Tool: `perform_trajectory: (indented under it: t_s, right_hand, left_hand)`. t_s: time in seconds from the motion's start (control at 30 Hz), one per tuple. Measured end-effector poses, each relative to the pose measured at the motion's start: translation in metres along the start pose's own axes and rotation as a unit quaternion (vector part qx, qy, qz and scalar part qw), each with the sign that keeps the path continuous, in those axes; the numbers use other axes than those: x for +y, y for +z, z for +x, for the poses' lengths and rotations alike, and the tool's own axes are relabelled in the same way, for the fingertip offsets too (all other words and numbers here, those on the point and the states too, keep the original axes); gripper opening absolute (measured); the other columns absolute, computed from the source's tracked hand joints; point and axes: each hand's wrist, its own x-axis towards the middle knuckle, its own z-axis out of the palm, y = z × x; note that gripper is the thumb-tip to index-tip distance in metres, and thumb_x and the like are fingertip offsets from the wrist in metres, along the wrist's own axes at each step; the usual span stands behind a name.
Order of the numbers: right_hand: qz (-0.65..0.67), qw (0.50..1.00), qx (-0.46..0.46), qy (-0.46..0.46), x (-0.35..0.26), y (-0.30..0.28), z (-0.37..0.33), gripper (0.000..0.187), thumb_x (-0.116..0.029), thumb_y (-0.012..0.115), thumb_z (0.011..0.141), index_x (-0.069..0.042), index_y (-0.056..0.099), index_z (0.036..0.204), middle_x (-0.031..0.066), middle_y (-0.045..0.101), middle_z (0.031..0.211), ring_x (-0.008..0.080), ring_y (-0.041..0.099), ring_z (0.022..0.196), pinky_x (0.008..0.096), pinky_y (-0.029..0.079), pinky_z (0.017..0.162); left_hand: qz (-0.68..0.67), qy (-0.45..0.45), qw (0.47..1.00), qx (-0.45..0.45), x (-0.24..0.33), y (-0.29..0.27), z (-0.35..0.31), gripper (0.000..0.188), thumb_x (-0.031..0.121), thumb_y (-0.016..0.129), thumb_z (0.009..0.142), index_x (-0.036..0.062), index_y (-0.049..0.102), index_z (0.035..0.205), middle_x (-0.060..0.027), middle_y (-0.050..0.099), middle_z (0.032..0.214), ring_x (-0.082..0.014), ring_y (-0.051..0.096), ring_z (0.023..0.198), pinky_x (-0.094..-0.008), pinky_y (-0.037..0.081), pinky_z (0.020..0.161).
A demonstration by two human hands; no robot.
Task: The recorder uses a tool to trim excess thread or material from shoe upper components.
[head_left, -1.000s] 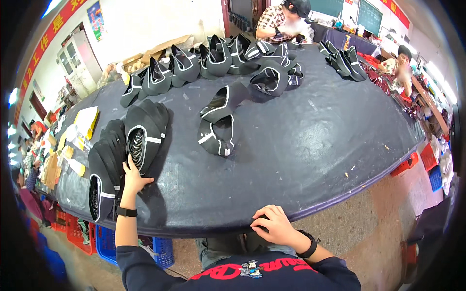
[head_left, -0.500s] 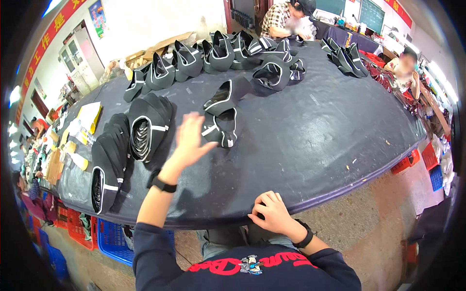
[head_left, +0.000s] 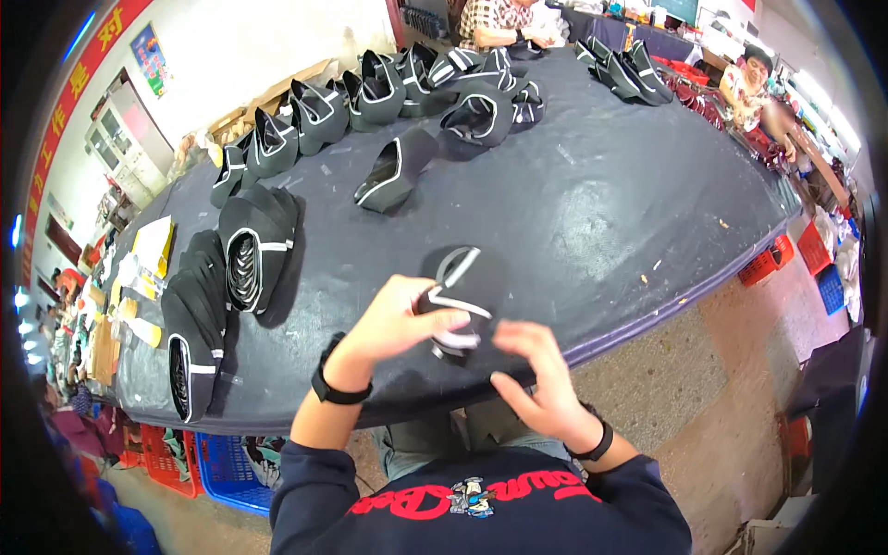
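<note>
Shoe upper (head_left: 462,303), black with white trim, is pinched in the left hand (head_left: 398,319). Right hand (head_left: 546,381), fingers parted, is just beside it.

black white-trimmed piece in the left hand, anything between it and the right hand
Nothing visible: the right hand is open beside the black piece, though blur hides whether they touch. The left hand grips its left side.

On my feed, the black piece (head_left: 460,302) mid-frame is pretty blurry. Checked-shirt person (head_left: 488,18) up top gets cropped.
</note>
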Motion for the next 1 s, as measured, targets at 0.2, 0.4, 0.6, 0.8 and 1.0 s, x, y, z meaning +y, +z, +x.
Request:
perform_trajectory:
  t_s: [0.2,0.4,0.6,0.8,1.0]
  right_hand:
    - [0.032,0.999,0.012,-0.033,-0.005,0.003,0.009,0.045,0.0,0.076,0.066,-0.004,0.063,0.109,0.0141,0.051,0.108,0.0203,0.054,0.094,0.0295,0.049,0.072]
    - [-0.151,0.958,0.054,-0.237,-0.009,-0.011,0.029,0.036,-0.001,0.072,0.063,-0.001,0.066,0.099,0.0124,0.056,0.1,0.0246,0.056,0.089,0.0322,0.05,0.072]
    - [-0.254,0.891,-0.027,-0.376,-0.019,-0.023,0.042,0.034,-0.005,0.062,0.057,0.008,0.063,0.089,0.0164,0.061,0.094,0.0245,0.062,0.081,0.0314,0.054,0.07]
    - [-0.28,0.856,-0.079,-0.428,-0.021,-0.027,0.047,0.033,-0.007,0.061,0.055,0.009,0.063,0.084,0.0176,0.062,0.089,0.0234,0.062,0.077,0.0294,0.054,0.068]
    - [-0.274,0.857,-0.111,-0.422,-0.016,-0.024,0.052,0.031,-0.005,0.064,0.057,0.008,0.062,0.085,0.0169,0.063,0.09,0.0248,0.064,0.076,0.031,0.055,0.064]
  left_hand:
    - [-0.098,-0.001,0.994,-0.04,0.017,0.029,-0.041,0.038,0.008,0.079,0.068,-0.0013,0.065,0.102,-0.0052,0.068,0.094,-0.0101,0.06,0.087,-0.0258,0.047,0.078]
    - [-0.088,0.021,0.994,0.055,0.026,0.04,-0.054,0.027,0.003,0.074,0.073,-0.0015,0.064,0.098,-0.006,0.068,0.087,-0.0108,0.062,0.078,-0.0245,0.049,0.07]
    - [-0.093,-0.016,0.995,0.041,0.039,0.04,-0.06,0.025,0.002,0.073,0.074,-0.0027,0.064,0.096,-0.0066,0.068,0.086,-0.0107,0.062,0.079,-0.0244,0.049,0.071]
    - [-0.089,-0.051,0.993,0.061,0.035,0.037,-0.061,0.025,0.004,0.075,0.072,-0.0027,0.065,0.094,-0.0059,0.068,0.084,-0.0098,0.062,0.079,-0.0233,0.049,0.071]
    - [-0.093,-0.029,0.995,0.017,0.031,0.032,-0.063,0.027,0.003,0.077,0.07,-0.0031,0.066,0.093,-0.0053,0.068,0.085,-0.0084,0.061,0.079,-0.0226,0.048,0.071]
